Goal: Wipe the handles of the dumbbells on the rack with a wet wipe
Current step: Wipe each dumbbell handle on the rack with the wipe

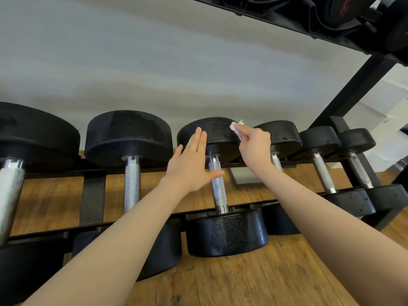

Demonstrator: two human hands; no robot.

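Several black dumbbells with knurled silver handles lie in a row on a low black rack. My left hand is flat and open, its thumb across the handle of the middle dumbbell, fingers reaching toward that dumbbell's far head. My right hand pinches a small crumpled white wet wipe against the top right of the same far head. My right forearm hides most of the handle of the dumbbell to the right.
An upper rack shelf with black gear overhangs at top right, held by a slanted black post. A grey wall stands behind the rack. Wooden floor lies below. A white rectangular piece lies on the floor behind the rack.
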